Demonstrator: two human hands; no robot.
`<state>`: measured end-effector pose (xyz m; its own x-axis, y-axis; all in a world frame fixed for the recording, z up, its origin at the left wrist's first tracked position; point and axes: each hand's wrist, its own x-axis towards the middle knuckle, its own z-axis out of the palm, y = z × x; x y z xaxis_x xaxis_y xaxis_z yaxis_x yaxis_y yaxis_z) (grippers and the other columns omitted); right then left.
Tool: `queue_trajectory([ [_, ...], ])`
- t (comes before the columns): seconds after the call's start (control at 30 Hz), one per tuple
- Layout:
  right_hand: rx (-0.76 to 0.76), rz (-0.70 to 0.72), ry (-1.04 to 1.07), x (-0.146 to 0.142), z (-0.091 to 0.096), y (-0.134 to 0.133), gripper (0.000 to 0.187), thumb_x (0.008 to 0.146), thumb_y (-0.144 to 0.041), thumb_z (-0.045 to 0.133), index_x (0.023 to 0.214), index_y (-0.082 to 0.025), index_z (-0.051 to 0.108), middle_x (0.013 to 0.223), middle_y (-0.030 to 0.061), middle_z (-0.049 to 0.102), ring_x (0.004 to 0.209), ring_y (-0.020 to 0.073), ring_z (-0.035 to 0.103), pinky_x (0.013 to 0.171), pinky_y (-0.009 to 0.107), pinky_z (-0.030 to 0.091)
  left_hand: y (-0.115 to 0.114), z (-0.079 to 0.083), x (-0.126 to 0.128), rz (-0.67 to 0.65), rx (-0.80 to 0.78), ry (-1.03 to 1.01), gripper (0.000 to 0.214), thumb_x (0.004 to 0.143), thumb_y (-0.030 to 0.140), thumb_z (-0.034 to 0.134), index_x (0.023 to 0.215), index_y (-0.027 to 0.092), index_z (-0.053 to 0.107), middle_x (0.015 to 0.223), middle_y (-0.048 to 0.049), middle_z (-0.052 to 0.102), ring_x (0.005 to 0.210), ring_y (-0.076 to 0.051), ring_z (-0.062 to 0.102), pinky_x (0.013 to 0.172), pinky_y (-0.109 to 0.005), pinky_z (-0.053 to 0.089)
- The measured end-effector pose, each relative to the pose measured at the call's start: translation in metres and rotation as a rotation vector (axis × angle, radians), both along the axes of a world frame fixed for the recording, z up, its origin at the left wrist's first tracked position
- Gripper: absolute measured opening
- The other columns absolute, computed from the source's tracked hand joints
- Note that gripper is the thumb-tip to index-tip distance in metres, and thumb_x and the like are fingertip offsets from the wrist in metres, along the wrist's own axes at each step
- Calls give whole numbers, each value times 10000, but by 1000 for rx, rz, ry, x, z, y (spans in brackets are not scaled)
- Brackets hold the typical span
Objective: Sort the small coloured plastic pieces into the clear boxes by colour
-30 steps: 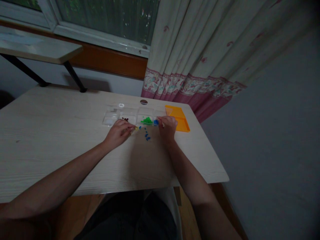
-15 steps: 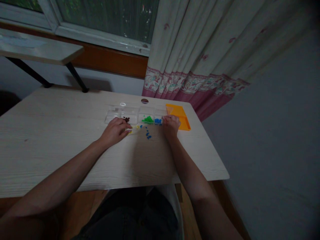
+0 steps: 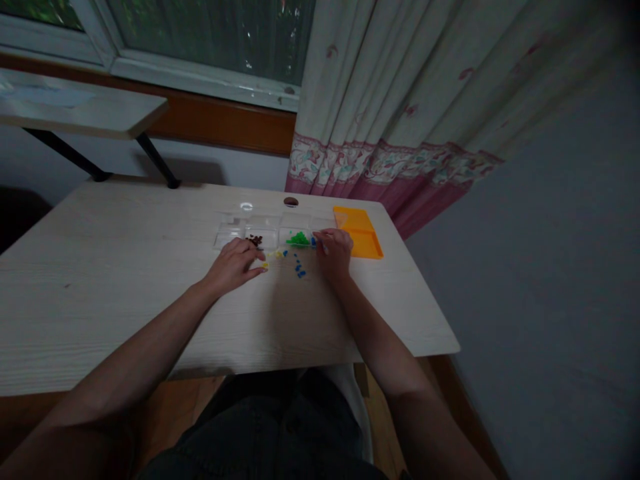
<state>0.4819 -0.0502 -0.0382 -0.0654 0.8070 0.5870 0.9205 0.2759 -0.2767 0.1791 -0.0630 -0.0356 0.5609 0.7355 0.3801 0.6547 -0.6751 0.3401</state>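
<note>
My left hand (image 3: 234, 268) rests on the table with its thumb and fingers apart, beside small yellow pieces (image 3: 265, 265). My right hand (image 3: 334, 255) is over the right end of a clear compartment box (image 3: 230, 233), fingertips by the blue pieces (image 3: 313, 241) there and partly hiding them. Its thumb and forefinger look slightly apart, and I make out nothing between them. One compartment holds a heap of green pieces (image 3: 299, 239); another, near my left fingers, has dark brown pieces (image 3: 255, 240). Loose blue pieces (image 3: 300, 270) lie on the table between my hands.
An orange tray (image 3: 367, 243) lies right of the clear box, next to my right hand. Behind the box is a round hole (image 3: 291, 201) in the table (image 3: 125, 287). A raised shelf (image 3: 115, 113) stands at the back left; a curtain (image 3: 390, 160) hangs behind the table.
My right hand has shifted a little left, its fingers now covering more of the blue pieces. The left hand stays by the yellow pieces, thumb and fingers slightly wider apart.
</note>
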Motion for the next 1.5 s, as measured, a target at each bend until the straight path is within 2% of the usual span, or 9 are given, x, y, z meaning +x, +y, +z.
queue_trajectory([
  [0.13,24,99,-50,-10,0,-6,246,983,-284,526,1125,-284,727,1182,61,677,1183,215,536,1091,403,323,0,-1,1,-3,1,8,322,907,488,638,1096,241,719,1027,-77,621,997,-251,538,907,-398,413],
  [0.33,10,266,-102,-21,-3,-12,245,956,-271,581,1145,-279,736,1164,68,692,1163,233,525,1036,399,362,2,-6,1,1,26,-2,281,930,464,613,1056,235,718,1003,-73,621,1003,-254,545,925,-407,415],
  [0.6,22,319,-130,-23,-1,-13,258,980,-275,542,1149,-257,737,1139,68,705,1133,232,532,1012,384,378,3,-5,6,14,59,-20,190,950,332,577,982,222,728,964,-75,629,954,-241,540,880,-395,435],
  [0.77,-36,343,-149,-25,1,-15,251,980,-271,544,1136,-254,739,1123,73,709,1139,231,531,1022,392,368,1,-2,12,-10,41,-1,204,959,330,559,965,203,718,954,-80,632,951,-242,536,894,-398,437],
  [0.93,-139,464,-230,-46,3,-26,236,958,-293,596,1150,-280,732,1151,46,700,1183,230,519,1058,405,347,-2,0,15,-11,45,0,200,963,314,540,957,187,694,961,-85,639,962,-253,536,905,-406,441],
  [1.1,-199,444,-272,-63,3,-31,274,964,-347,597,1192,-259,721,1156,57,694,1170,240,513,1039,406,362,-1,-3,14,46,49,-91,216,973,333,522,974,179,673,957,-92,633,982,-255,550,916,-411,442],
  [1.27,-176,431,-231,-67,6,-32,315,979,-402,571,1242,-280,695,1113,54,706,1109,230,528,1005,395,365,-1,-5,15,62,5,-227,213,974,346,520,950,188,661,942,-81,637,960,-239,561,901,-402,445],
  [1.5,-43,432,-127,-70,3,-34,220,984,-368,579,1056,-257,755,960,25,747,1014,197,567,958,369,368,-5,-4,23,2,-51,-367,190,973,334,538,891,196,640,883,-60,628,911,-210,571,847,-365,457],
])
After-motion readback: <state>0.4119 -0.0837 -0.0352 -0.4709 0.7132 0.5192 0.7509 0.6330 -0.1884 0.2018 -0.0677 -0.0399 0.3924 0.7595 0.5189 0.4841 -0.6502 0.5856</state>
